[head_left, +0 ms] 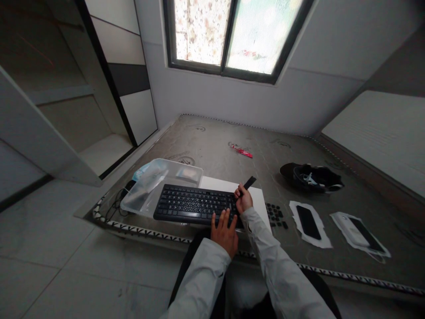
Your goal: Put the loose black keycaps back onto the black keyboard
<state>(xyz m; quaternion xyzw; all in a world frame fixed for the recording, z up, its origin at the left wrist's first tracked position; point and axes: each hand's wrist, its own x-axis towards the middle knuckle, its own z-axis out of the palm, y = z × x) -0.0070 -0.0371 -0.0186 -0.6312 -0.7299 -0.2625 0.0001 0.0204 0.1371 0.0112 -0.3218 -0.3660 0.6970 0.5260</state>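
A black keyboard (195, 201) lies across a white board (257, 199), its left end over a clear plastic tray (156, 170). My left hand (226, 232) rests with spread fingers on the lower right part of the keyboard. Above the keyboard's right end, my right hand (244, 199) is closed around a short, flat black tool (249, 182); its exact kind and working end cannot be made out. Just right of the board lie several loose black keycaps (274, 212). The keys near my right hand are partly hidden by it.
A red packet (244, 153) lies farther back on the mattress (212, 133). To the right are a black cap (288, 175) with small things in it, a black phone-like slab (308, 222) on white sheeting, and a second dark slab (368, 234). Cables (116, 206) lie left of the tray.
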